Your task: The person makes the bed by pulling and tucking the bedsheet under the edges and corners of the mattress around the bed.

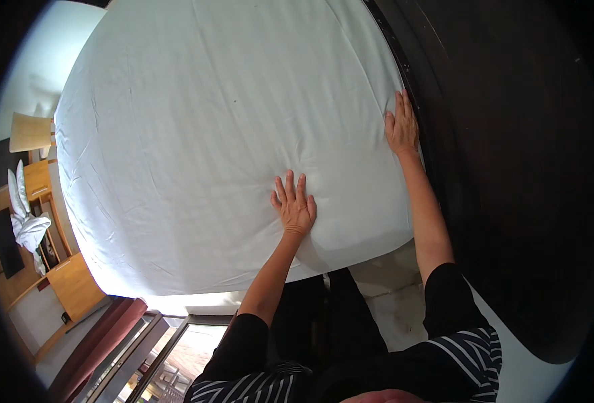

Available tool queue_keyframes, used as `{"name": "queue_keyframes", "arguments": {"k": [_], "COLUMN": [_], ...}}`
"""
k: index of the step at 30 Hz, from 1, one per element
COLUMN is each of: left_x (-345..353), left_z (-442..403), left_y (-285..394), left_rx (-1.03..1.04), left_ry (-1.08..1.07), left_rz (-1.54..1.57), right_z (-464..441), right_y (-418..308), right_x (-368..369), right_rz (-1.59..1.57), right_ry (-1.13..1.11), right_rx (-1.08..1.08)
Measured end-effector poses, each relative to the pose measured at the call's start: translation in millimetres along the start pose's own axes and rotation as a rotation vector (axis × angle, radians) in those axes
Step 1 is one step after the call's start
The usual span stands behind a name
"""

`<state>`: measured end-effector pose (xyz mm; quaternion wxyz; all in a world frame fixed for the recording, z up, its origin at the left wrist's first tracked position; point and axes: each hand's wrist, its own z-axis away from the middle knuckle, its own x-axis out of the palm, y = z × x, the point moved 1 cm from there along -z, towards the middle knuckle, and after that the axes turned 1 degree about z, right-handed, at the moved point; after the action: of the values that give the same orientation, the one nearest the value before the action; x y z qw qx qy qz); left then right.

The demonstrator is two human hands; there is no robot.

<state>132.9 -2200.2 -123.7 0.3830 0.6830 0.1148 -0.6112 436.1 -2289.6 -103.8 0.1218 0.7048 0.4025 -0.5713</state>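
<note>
A bed mattress covered by a pale fitted sheet [196, 134] fills the middle of the head view. My left hand [295, 209] lies on the sheet near the mattress's near side, fingers spread, with small creases running out from it. At the right edge of the mattress, beside the dark headboard [498, 148], rests my right hand [402, 125]. Its fingers are stretched out along the edge and its palm is down on the sheet. Neither hand shows anything held.
To the left stand a lamp with a tan shade [31, 132] and wooden furniture [75, 285] with a bunched white cloth [31, 228] on it. A dark red curtain [105, 342] hangs by a glass door [183, 356] at the lower left. Pale floor [397, 312] shows beside my legs.
</note>
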Motion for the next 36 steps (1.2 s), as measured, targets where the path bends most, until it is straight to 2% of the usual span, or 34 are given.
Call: {"name": "queue_keyframes", "arguments": {"k": [2,5,8,10,15,18,19,21,22,25,31,36], "left_x": [-5.7,-8.6,-5.3,-7.2,3.5,9.8,13.5,19.6,21.6,20.3,9.5,13.0], "left_z": [-3.2,-17.1,-69.1,-111.5,-215.5,-283.0,-308.4,-341.9,-348.8,-364.2,-396.9,-405.2], "left_y": [4.9,25.9,63.5,95.0,155.3,179.8,185.2,186.6,183.0,169.7,176.5,158.2], "left_rx": [-0.014,-0.145,-0.075,0.085,0.491,0.614,0.619,0.616,0.659,0.681,0.86,1.052], "left_ry": [-0.014,0.045,0.074,0.097,0.112,0.167,0.121,0.012,0.104,0.091,-0.049,0.057], "left_rz": [0.0,0.048,0.111,0.17,0.094,0.093,0.097,0.108,0.147,0.229,-0.011,0.131], "right_z": [-11.0,-9.6,-11.1,-11.5,-15.9,-20.3,-22.9,-21.4,-21.2,-22.5,-24.1,-31.5], "right_y": [3.3,4.1,4.2,5.2,7.2,3.1,4.5,5.7,8.6,8.0,5.3,-13.9], "right_x": [4.0,4.7,2.1,3.5,-0.9,-0.9,0.7,6.1,10.7,12.9,12.6,-0.3], "right_rz": [-0.037,0.016,-0.014,-0.045,-0.075,-0.083,-0.096,-0.122,-0.117,-0.067,-0.064,0.09], "right_ry": [-0.014,-0.027,-0.034,-0.05,-0.126,-0.171,-0.165,-0.178,-0.12,-0.166,-0.089,-0.114], "right_rx": [-0.009,-0.032,-0.036,-0.024,0.026,0.083,0.091,0.112,0.074,0.111,0.072,0.134]}}
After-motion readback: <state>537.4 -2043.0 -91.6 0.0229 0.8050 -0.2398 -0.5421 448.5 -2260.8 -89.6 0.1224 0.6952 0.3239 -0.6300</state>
